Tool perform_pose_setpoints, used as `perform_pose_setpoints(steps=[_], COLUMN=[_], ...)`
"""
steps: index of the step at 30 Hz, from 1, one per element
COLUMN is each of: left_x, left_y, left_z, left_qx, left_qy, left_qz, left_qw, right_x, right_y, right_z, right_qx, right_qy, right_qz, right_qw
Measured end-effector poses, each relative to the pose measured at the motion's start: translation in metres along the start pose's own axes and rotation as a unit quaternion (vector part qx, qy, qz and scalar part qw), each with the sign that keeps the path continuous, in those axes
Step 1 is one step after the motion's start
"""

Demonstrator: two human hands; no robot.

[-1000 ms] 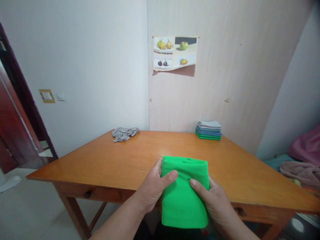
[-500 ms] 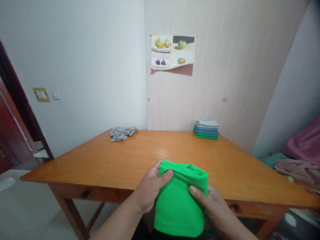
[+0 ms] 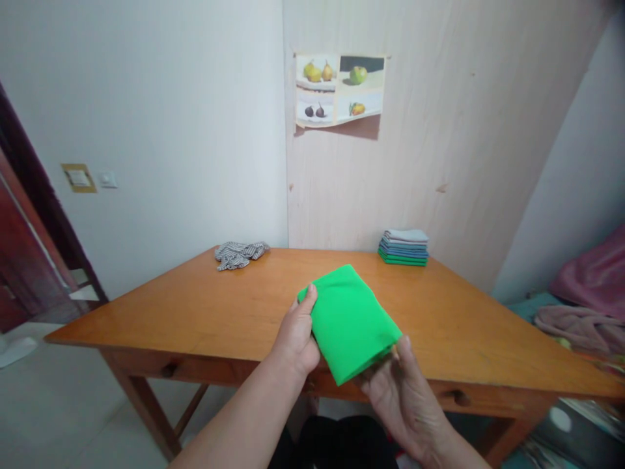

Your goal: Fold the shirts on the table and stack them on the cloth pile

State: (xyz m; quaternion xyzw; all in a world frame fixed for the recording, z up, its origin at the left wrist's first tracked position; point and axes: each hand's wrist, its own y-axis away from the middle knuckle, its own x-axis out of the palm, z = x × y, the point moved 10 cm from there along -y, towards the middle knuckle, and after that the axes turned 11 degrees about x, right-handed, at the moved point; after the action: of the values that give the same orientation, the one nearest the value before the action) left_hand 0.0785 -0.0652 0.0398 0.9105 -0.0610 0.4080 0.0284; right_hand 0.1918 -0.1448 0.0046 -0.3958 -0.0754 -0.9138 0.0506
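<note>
A bright green folded cloth (image 3: 349, 320) is held up over the near edge of the wooden table (image 3: 234, 312). My left hand (image 3: 297, 332) grips its left edge, thumb on top and fingers underneath. My right hand (image 3: 403, 391) is palm up beneath the cloth's near right corner, thumb pressing against that corner. The cloth is tilted, its far end pointing away over the table.
A stack of folded cloths (image 3: 404, 247) in green, blue and grey sits at the table's far right by the wall. A crumpled striped cloth (image 3: 239, 253) lies at the far left. Pink and mauve fabrics (image 3: 583, 306) are heaped to the right. A fruit poster (image 3: 338, 91) hangs on the wall.
The green cloth hung down over the table's near edge with both hands on its top; now it is lifted and turned flat, and my right hand has moved underneath it.
</note>
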Motion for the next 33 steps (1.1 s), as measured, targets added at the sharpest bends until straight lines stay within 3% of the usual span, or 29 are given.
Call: perform_pose_setpoints(steps=[5,9,17,20,24,29,33], left_x=[-0.018,-0.022,-0.028,-0.024,-0.004,0.012,0.007], left_y=[-0.009,-0.008,-0.003,0.002,0.017,0.023,0.02], left_z=[0.009,0.008,0.013,0.023,0.032,0.028,0.033], left_qx=[0.041,0.041,-0.052,-0.11,-0.17,-0.143,-0.146], left_qy=[0.016,0.014,0.007,-0.005,0.002,0.023,0.019], left_qz=[-0.059,-0.063,-0.024,0.024,0.105,0.13,0.125], left_qw=[0.997,0.997,0.998,0.994,0.98,0.981,0.981], right_x=[-0.002,-0.015,-0.039,-0.048,-0.052,-0.053,-0.053], right_y=[-0.008,-0.016,-0.022,-0.02,-0.019,-0.023,-0.025], right_z=[-0.011,0.004,0.036,0.041,0.043,0.047,0.052], right_qx=[0.008,-0.009,0.013,0.037,0.071,0.069,0.057], right_qy=[0.061,0.072,0.054,0.073,0.094,0.129,0.144], right_qz=[-0.048,-0.083,-0.138,-0.157,-0.137,-0.123,-0.124], right_qw=[0.997,0.994,0.989,0.984,0.984,0.981,0.98])
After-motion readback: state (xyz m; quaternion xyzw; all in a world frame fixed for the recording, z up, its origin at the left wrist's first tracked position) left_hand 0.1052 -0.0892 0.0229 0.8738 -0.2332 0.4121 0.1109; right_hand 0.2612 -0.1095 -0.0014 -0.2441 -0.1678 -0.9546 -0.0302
